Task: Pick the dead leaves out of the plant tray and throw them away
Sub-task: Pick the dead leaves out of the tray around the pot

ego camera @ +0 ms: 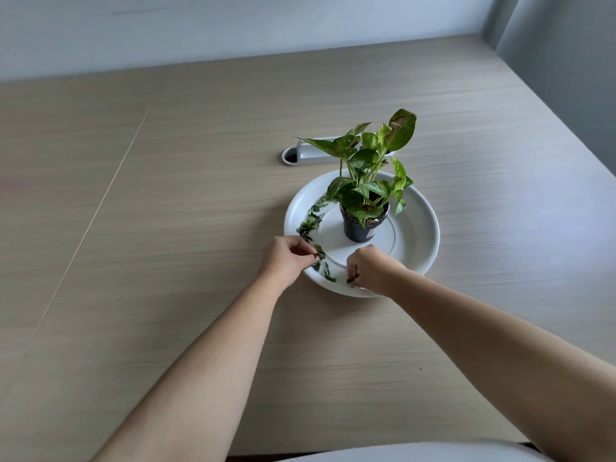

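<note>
My left hand [288, 258] and right hand [368, 270] each pinch, seemingly, dead leaves [310, 225]; the remaining arc curves away along the tray [420, 228] rim, nearer my left.

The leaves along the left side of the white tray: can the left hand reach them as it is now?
Probably yes. The left hand is at the tray rim beside those leaves, with nothing between them.

Both forearms are bare up to the frame edge, and the left hand [287, 259] and right hand [370, 269] are ungloved (no sleeve cuffs near either wrist).
</note>
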### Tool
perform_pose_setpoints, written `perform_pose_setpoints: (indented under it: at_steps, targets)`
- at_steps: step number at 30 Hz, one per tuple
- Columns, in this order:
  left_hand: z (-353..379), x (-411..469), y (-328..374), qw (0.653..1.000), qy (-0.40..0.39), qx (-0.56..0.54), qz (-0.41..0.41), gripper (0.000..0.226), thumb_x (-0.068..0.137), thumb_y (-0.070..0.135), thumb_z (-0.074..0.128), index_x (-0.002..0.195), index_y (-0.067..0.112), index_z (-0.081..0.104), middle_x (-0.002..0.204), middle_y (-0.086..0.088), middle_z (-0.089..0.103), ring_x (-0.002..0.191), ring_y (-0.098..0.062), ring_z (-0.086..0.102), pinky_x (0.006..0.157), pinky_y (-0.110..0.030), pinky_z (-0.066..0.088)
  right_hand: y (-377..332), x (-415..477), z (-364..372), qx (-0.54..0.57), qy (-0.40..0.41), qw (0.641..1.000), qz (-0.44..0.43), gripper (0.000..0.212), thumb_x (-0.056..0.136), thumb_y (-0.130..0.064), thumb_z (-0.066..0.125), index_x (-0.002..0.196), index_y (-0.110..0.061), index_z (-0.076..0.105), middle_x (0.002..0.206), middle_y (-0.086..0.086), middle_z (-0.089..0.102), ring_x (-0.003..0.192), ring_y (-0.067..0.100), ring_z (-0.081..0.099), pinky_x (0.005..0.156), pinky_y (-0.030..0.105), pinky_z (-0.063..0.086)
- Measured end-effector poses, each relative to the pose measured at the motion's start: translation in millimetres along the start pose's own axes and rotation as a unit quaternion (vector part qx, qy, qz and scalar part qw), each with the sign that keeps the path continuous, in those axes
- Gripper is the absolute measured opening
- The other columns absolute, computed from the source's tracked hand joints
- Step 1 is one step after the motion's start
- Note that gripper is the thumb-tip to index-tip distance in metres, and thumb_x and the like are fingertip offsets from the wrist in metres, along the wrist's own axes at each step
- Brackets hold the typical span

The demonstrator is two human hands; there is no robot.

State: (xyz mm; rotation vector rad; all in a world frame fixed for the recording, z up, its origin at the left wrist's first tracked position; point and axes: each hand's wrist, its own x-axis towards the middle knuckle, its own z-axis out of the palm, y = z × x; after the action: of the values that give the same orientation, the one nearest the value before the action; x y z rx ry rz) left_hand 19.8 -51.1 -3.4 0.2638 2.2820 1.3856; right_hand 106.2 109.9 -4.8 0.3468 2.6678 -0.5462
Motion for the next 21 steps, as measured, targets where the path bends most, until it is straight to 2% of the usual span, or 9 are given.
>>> perform_pose_setpoints:
  at_steps: [4,6,8,11,13,16,18,21]
  targets:
    - [1.7,0.2,-1.3,1.000,0.000,-0.003,0.003,0.026,0.067,0.002,0.078,0.055,0.023,0.068,0.066,0.005,0.067,0.066,-0.009,0.063,0.077,-0.031,0.058,3.7,-2.2,4.0,0.048,0.031,0.998,0.010,0.015,0.076,-0.005,0.063,0.087,-0.007,0.072,0.092,0.012,0.072,0.086,0.026,0.063,0.070,0.031,0.054]
    - [0.9,-0.4,-2.1,1.000,0.000,-0.029,-0.004,0.025,0.067,0.001,0.078,0.057,0.021,0.069,0.068,0.002,0.068,0.070,-0.013,0.065,0.079,-0.033,0.058,10.6,-3.1,-0.1,0.156,0.057,0.985,0.054,0.014,0.072,-0.001,0.067,0.083,-0.005,0.074,0.081,0.012,0.071,0.071,0.020,0.062,0.061,0.025,0.052]
    - [0.3,-2.2,-1.1,0.998,0.001,-0.062,-0.014,0.024,0.068,-0.001,0.078,0.057,0.019,0.069,0.070,-0.001,0.068,0.072,-0.017,0.066,0.081,-0.035,0.058,20.1,-5.5,-10.3,0.321,0.088,0.937,0.109,0.013,0.071,0.003,0.068,0.080,-0.004,0.074,0.071,0.011,0.069,0.057,0.013,0.062,0.053,0.016,0.053]
    - [2.9,-6.8,3.0,0.997,0.001,-0.080,-0.019,0.022,0.069,-0.003,0.077,0.060,0.015,0.068,0.071,-0.003,0.068,0.072,-0.018,0.065,0.083,-0.036,0.057,36.1,-15.3,-28.8,0.515,0.102,0.838,0.147,0.009,0.072,0.009,0.070,0.077,0.002,0.071,0.073,0.014,0.068,0.059,0.015,0.066,0.055,0.013,0.057]
    - [7.7,-12.2,9.8,0.997,-0.001,-0.079,-0.018,0.021,0.069,-0.004,0.076,0.062,0.014,0.067,0.072,-0.003,0.068,0.073,-0.018,0.065,0.082,-0.034,0.057,45.5,-25.4,-36.0,0.555,0.105,0.812,0.147,0.010,0.073,0.009,0.070,0.072,-0.001,0.070,0.073,0.013,0.069,0.062,0.016,0.068,0.057,0.014,0.058]
    - [21.3,-20.3,21.8,0.998,-0.012,-0.058,-0.006,0.023,0.070,-0.003,0.076,0.060,0.016,0.067,0.067,-0.001,0.068,0.071,-0.017,0.065,0.076,-0.029,0.058,58.3,-43.6,-36.3,0.557,0.112,0.812,0.137,0.014,0.073,0.008,0.071,0.068,-0.005,0.070,0.070,0.009,0.069,0.059,0.013,0.068,0.060,0.015,0.059]
    - [37.5,-28.4,32.5,0.999,-0.021,-0.034,0.003,0.025,0.069,-0.001,0.077,0.058,0.019,0.066,0.065,-0.001,0.067,0.069,-0.016,0.063,0.071,-0.027,0.056,71.4,-61.7,-36.3,0.563,0.126,0.806,0.130,0.014,0.072,0.010,0.070,0.068,-0.003,0.069,0.069,0.011,0.067,0.062,0.017,0.066,0.061,0.016,0.059]
    - [80.3,-48.1,56.2,0.998,-0.057,-0.006,0.030,0.026,0.068,-0.001,0.077,0.057,0.020,0.064,0.067,-0.008,0.067,0.070,-0.018,0.061,0.077,-0.030,0.054,111.7,-107.2,-39.7,0.580,0.162,0.789,0.123,0.017,0.074,0.013,0.067,0.066,-0.003,0.067,0.069,0.013,0.064,0.061,0.019,0.063,0.065,0.018,0.059]
